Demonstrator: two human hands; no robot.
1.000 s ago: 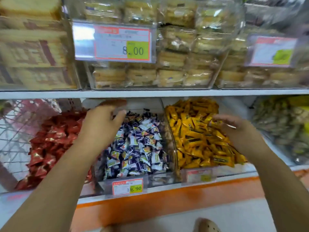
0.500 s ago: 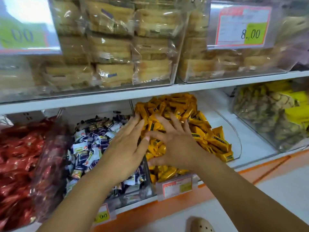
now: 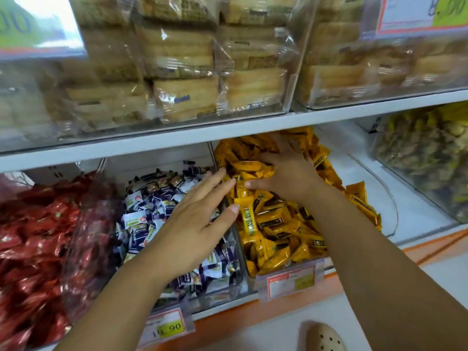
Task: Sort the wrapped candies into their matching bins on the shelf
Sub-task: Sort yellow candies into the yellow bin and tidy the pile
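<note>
Three clear bins sit side by side on the lower shelf. Red wrapped candies [image 3: 33, 239] fill the left one, blue-and-white candies [image 3: 149, 211] the middle one, yellow candies [image 3: 283, 224] the right one. My left hand [image 3: 197, 219] hovers flat over the divider between the blue and yellow bins, fingers straight, fingertips reaching the yellow pile. My right hand [image 3: 286, 171] lies palm down on the yellow candies near the back, fingers spread over them. Neither hand visibly holds a candy.
The upper shelf [image 3: 177, 138] carries clear bins of wrapped biscuit packs [image 3: 184, 97] just above my hands. A bin of green-yellow sweets [image 3: 425, 153] stands at the right. Price tags [image 3: 167, 325] hang on the bin fronts. A beige shoe [image 3: 326, 338] shows on the floor below.
The view has moved in closer. My right hand slid further back over the yellow pile. My left hand stayed flat over the blue and yellow bins' divider.
</note>
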